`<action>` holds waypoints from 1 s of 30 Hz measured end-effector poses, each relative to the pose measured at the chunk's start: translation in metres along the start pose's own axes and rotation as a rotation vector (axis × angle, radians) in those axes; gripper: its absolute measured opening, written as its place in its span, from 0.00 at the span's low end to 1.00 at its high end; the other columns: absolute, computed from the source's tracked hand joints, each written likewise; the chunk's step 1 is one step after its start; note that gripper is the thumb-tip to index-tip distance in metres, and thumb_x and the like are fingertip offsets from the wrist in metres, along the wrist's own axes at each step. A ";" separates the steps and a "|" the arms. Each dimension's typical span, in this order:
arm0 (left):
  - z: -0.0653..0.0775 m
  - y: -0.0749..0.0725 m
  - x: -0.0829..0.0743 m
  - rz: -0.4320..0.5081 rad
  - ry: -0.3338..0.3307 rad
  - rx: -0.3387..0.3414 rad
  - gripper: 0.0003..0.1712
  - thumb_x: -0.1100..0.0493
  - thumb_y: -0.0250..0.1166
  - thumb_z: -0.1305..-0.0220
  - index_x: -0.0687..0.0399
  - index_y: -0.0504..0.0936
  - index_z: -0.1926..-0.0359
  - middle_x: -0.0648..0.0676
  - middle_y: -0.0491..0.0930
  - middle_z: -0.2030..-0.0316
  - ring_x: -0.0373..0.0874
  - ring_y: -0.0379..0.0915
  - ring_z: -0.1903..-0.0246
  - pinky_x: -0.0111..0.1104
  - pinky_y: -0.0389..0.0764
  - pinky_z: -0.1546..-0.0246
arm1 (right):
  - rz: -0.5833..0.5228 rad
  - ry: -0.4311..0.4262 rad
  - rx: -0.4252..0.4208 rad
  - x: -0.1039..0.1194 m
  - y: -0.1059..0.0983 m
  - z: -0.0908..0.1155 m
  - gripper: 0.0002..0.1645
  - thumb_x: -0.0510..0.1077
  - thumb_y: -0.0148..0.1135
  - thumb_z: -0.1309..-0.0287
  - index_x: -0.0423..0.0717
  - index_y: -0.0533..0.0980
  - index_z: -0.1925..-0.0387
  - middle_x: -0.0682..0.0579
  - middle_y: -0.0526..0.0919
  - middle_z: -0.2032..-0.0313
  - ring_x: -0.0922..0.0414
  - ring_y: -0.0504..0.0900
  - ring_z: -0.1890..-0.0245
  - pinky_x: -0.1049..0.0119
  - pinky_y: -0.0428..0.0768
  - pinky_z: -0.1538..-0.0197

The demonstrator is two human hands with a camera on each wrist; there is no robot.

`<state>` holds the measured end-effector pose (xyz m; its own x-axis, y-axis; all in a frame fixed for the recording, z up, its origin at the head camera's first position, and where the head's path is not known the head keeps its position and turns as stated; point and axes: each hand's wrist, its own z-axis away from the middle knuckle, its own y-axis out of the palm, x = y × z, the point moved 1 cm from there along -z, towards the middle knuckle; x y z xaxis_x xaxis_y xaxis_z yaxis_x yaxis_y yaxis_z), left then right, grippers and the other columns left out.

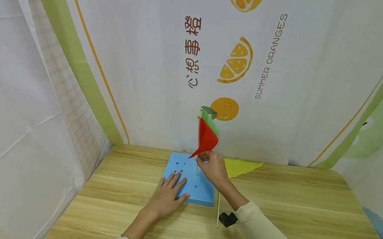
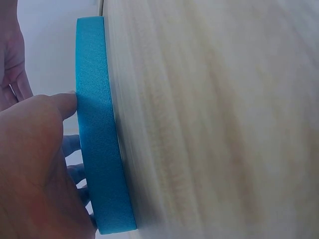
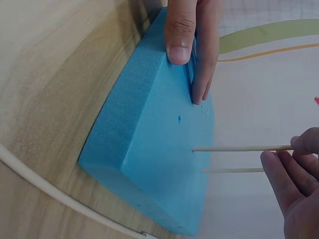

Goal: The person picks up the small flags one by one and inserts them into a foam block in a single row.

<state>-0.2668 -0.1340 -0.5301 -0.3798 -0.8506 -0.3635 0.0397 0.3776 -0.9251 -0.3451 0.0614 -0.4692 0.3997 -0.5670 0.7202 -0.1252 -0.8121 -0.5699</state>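
Note:
A blue foam block (image 1: 202,197) with several small holes lies on the table. My left hand (image 1: 167,197) rests on its front left part, fingers spread and straight, thumb near the front edge. Above the block, my right hand (image 1: 214,169) pinches the thin wooden stick (image 3: 234,148) of a red flag (image 1: 206,138) between thumb and fingers. The stick's lower end meets the block's top at a hole in the right wrist view. Just beyond it, a second stick (image 3: 232,171) stands in the block. A green flag (image 1: 212,122) shows partly behind the red one.
A yellow flag (image 1: 242,168) lies on the wooden table (image 1: 292,223) right of the block, its stick (image 1: 217,214) pointing toward me beneath my right forearm. Black wrist cameras (image 1: 227,219) sit at both cuffs. A white printed curtain (image 1: 143,42) hangs behind the table's far edge.

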 end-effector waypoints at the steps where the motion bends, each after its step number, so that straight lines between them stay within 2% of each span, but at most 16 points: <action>1: 0.000 0.000 0.000 -0.001 0.000 0.000 0.37 0.40 0.55 0.18 0.55 0.67 0.19 0.65 0.57 0.17 0.66 0.47 0.16 0.65 0.50 0.18 | 0.000 0.002 0.001 0.000 -0.001 0.000 0.11 0.40 0.71 0.32 0.36 0.88 0.56 0.44 0.93 0.59 0.48 0.92 0.56 0.52 0.91 0.49; 11: -0.001 0.001 0.000 -0.001 0.005 -0.003 0.37 0.40 0.54 0.18 0.56 0.67 0.20 0.65 0.57 0.17 0.65 0.48 0.16 0.65 0.50 0.18 | -0.017 -0.012 -0.012 -0.006 -0.019 0.008 0.09 0.40 0.69 0.30 0.38 0.86 0.53 0.45 0.93 0.57 0.48 0.92 0.57 0.53 0.91 0.51; 21: 0.000 0.008 0.006 -0.002 0.034 -0.050 0.39 0.36 0.52 0.18 0.55 0.67 0.19 0.65 0.57 0.17 0.67 0.48 0.17 0.66 0.50 0.19 | -0.040 -0.038 -0.008 -0.019 -0.045 0.015 0.06 0.39 0.68 0.29 0.41 0.87 0.56 0.45 0.92 0.61 0.49 0.91 0.60 0.54 0.91 0.54; 30: 0.001 0.003 0.003 0.015 0.034 -0.041 0.38 0.39 0.55 0.19 0.57 0.68 0.20 0.66 0.58 0.18 0.68 0.49 0.18 0.67 0.51 0.19 | -0.037 -0.048 -0.008 -0.033 -0.064 0.020 0.08 0.39 0.68 0.29 0.38 0.87 0.56 0.45 0.92 0.64 0.54 0.88 0.67 0.66 0.86 0.61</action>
<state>-0.2663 -0.1355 -0.5342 -0.4105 -0.8324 -0.3724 0.0073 0.4053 -0.9141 -0.3320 0.1347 -0.4650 0.4473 -0.5296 0.7207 -0.1171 -0.8336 -0.5399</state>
